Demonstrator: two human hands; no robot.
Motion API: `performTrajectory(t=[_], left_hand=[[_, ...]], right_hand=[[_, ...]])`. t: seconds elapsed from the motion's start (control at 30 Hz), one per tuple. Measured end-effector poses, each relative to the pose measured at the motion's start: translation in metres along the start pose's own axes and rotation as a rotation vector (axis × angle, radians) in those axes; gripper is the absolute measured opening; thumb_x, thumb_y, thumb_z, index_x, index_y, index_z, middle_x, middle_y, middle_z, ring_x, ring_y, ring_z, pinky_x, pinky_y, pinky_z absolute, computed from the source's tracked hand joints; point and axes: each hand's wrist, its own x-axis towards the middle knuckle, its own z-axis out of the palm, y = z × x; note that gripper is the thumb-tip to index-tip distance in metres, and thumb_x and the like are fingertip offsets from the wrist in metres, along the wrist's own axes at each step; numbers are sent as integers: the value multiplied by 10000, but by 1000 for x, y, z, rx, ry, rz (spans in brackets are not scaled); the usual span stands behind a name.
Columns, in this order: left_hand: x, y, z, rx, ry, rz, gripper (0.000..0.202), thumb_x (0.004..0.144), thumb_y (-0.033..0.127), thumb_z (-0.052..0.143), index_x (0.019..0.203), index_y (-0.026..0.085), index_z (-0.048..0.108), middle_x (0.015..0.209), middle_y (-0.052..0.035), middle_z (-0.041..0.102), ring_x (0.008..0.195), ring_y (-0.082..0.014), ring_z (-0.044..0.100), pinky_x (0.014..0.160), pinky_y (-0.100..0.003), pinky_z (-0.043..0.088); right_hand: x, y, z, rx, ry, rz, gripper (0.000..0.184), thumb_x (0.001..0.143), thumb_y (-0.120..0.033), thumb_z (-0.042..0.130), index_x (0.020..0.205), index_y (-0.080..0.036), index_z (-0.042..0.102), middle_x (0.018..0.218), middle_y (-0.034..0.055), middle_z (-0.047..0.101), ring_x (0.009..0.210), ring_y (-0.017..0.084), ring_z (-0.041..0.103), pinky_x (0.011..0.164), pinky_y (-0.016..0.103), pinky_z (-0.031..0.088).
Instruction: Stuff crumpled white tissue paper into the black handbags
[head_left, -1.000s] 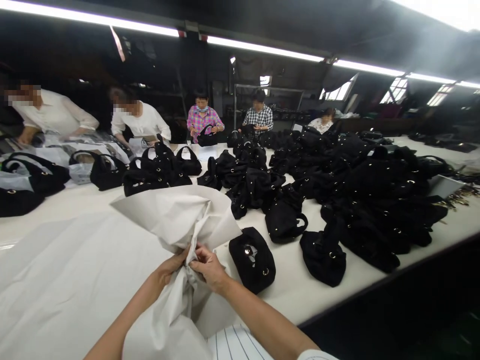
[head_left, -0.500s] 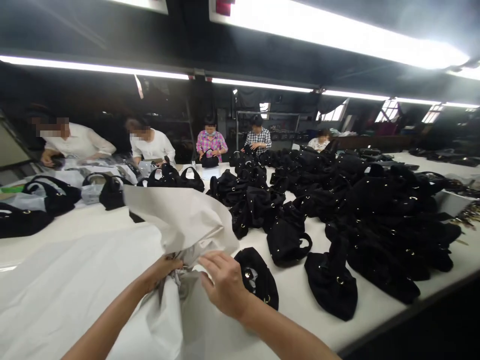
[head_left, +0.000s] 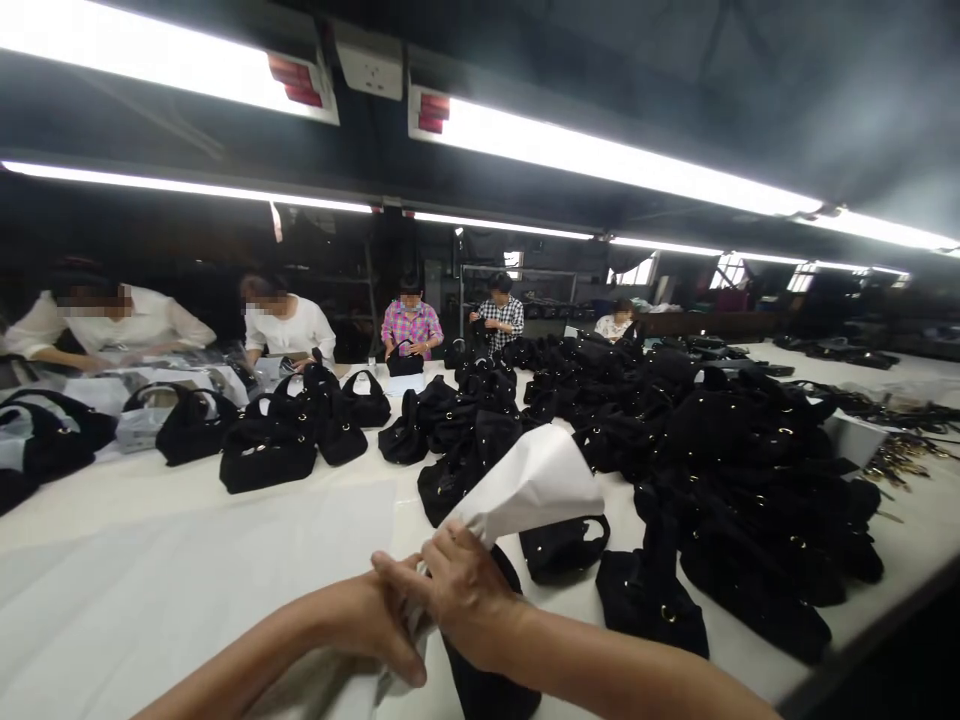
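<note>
A crumpled sheet of white paper point(head_left: 536, 475) is bunched lengthwise between my two hands, its wide end flaring out to the upper right. My right hand point(head_left: 469, 590) wraps round the bunched part. Just to its left, my left hand point(head_left: 375, 615) grips the lower part, thumb pointing down. Flat white sheets point(head_left: 187, 590) lie on the table to the left, under my left forearm. A black handbag point(head_left: 487, 670) lies below my right hand, partly hidden by the hand and wrist. Another black handbag point(head_left: 566, 548) sits just beyond the paper's flared end.
A large heap of black handbags point(head_left: 735, 470) covers the right of the white table point(head_left: 795, 650). More black bags point(head_left: 270, 440) stand at left. Metal hardware point(head_left: 896, 460) lies at far right. Several people work across the table, one in a pink checked shirt point(head_left: 412, 325).
The spread-out paper has been gathered into a narrow bunch. My right hand, open before, has closed round it. Both hands are now close together, and the view has tilted up.
</note>
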Motion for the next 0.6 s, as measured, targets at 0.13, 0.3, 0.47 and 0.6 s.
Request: performTrajectory(t=[0.13,0.3,0.47,0.6], left_hand=[[20,38,6,-29,62,36,917,463,335,860,1283,170,484,1223,-97,584,1127,-318,533,974,-403,464],[51,85,-10,-508,-194,302,852,600,400,817,1313,187,403,1182,-85,593,1080,-266,573,904,-369,492],[75,136,-35,-228,-144,421,707,677,385,756,1287,189,458,1110,-50,620,1030,-250,588,848,-323,500],[100,165,-64,438,189,511,555,702,272,665,1229,164,527,945,-35,635,851,-228,607,848,-411,485]], right_hand=[[-15,32,-32,-117,23,115,515,859,-65,455,1374,-82,476,795,72,582,788,233,499,917,427,363],[-30,78,-106,-235,102,226,393,908,-157,475,1288,-104,562,829,70,594,842,229,491,945,438,344],[-41,119,-161,-419,137,220,333,986,-199,425,1299,-185,537,888,28,601,877,185,501,1033,440,295],[-52,140,-165,-525,39,240,365,994,-121,381,1328,-190,512,828,24,597,808,165,518,900,374,375]])
